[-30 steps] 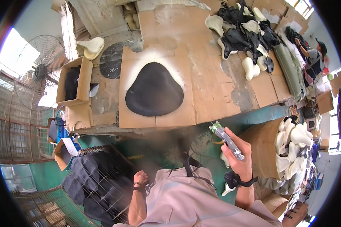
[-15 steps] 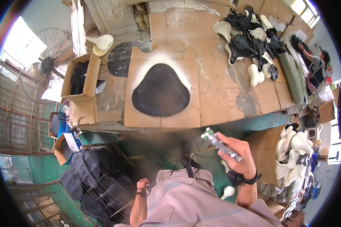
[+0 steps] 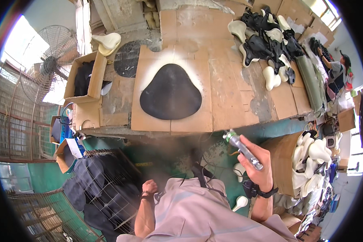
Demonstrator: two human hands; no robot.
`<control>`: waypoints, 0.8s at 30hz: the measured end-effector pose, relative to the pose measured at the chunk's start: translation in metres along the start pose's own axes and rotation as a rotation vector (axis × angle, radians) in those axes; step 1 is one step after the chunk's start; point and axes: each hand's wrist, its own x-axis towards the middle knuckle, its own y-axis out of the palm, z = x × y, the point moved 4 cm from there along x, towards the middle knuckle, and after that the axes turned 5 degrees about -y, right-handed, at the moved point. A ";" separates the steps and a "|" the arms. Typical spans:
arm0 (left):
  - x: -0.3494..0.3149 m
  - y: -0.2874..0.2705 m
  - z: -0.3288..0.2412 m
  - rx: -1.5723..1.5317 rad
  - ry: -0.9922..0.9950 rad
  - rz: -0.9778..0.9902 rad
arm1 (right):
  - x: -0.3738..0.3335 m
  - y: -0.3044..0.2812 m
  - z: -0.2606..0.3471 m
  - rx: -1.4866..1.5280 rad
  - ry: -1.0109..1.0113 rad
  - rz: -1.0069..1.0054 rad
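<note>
My right hand [image 3: 257, 165] is closed around a metal spray gun [image 3: 246, 150], its green-ringed nozzle end pointing up and left near the table's front edge. Ahead of it on the table, a black, rounded-triangle saddle cover sheet [image 3: 171, 94] lies flat on a cardboard sheet [image 3: 149, 125]. White overspray rings the upper sides of that black piece. Down by my apron [image 3: 189, 201], my left hand [image 3: 150, 186] hangs in a loose fist, and no object shows in it.
An open cardboard box [image 3: 93, 86] with black pieces stands at left, beside cream saddle foams [image 3: 108, 42]. Black and cream saddle parts [image 3: 266, 40] heap at right. A big box of cream foams [image 3: 284, 161] stands below. Black sheets drape a wire rack [image 3: 105, 177]. Someone [image 3: 338, 74] works far right.
My right hand has shifted slightly right with the spray gun, turning its nozzle a little more upward. My left fist has risen slightly. The view has tilted a little; the black sheet stays put.
</note>
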 end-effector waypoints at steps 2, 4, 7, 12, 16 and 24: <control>0.003 0.002 -0.006 0.047 0.004 -0.005 | -0.002 0.004 0.002 -0.012 -0.054 0.124; -0.001 0.008 -0.008 0.116 -0.002 -0.019 | -0.010 0.010 0.000 0.009 -0.049 0.241; -0.022 0.026 -0.014 0.247 -0.010 -0.081 | -0.004 0.012 -0.005 -0.019 -0.080 0.087; 0.016 -0.017 0.015 0.458 0.294 0.056 | 0.007 -0.003 0.003 -0.016 -0.058 -0.078; -0.007 0.000 0.010 0.413 0.319 0.039 | -0.010 -0.004 0.001 -0.031 -0.005 -0.003; -0.014 0.014 0.000 0.228 0.073 -0.109 | -0.031 -0.013 0.006 -0.002 0.022 0.099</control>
